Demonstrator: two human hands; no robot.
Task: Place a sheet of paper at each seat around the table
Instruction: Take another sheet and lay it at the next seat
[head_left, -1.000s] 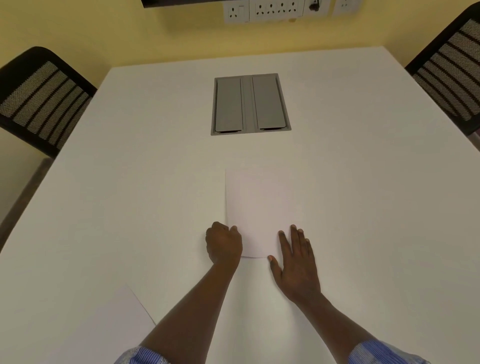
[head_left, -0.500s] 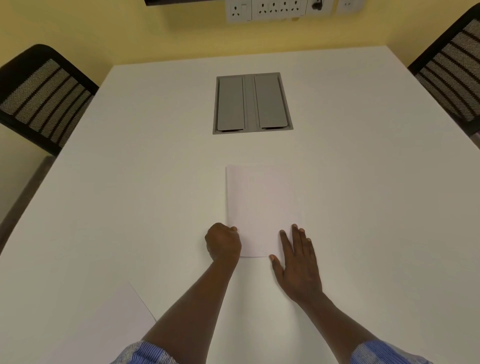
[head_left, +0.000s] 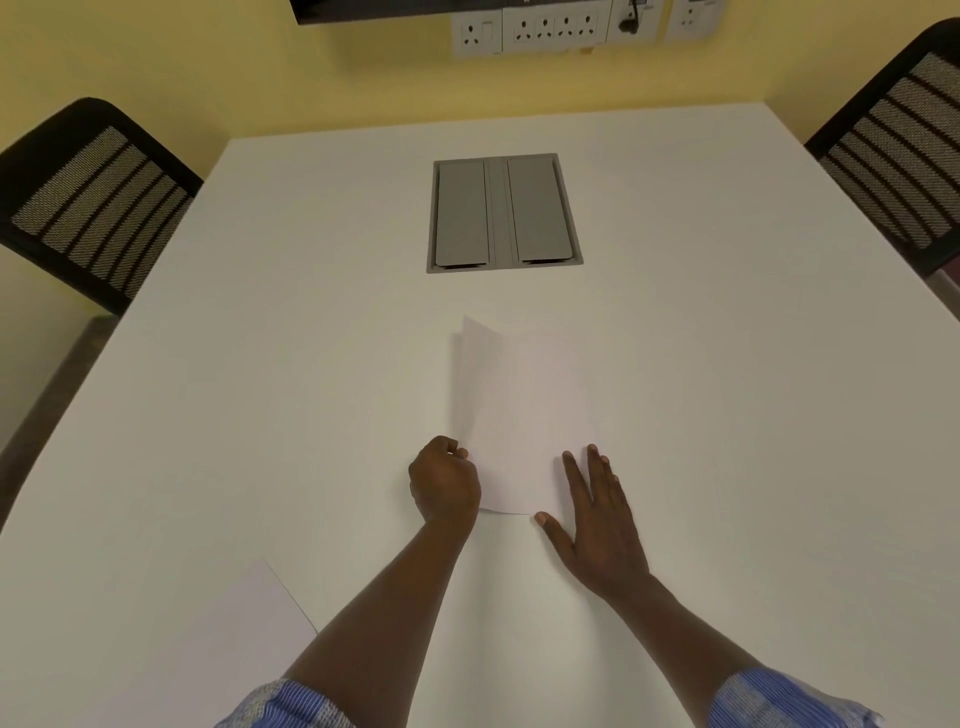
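Lifted by left hand (head_left: 444, 480): perhaps two sheets (head_left: 519, 410).

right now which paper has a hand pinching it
The paper in the middle of the table: the left hand pinches its left edge. The other sheet, at the near left, lies untouched.

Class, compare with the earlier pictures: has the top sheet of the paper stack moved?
Yes. The top sheet has lifted at its far left corner, toward the grey table hatch, pinched by the left hand.

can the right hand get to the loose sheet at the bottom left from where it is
Probably not directly: the right hand lies flat by the paper stack, and the left forearm crosses between it and the loose sheet.
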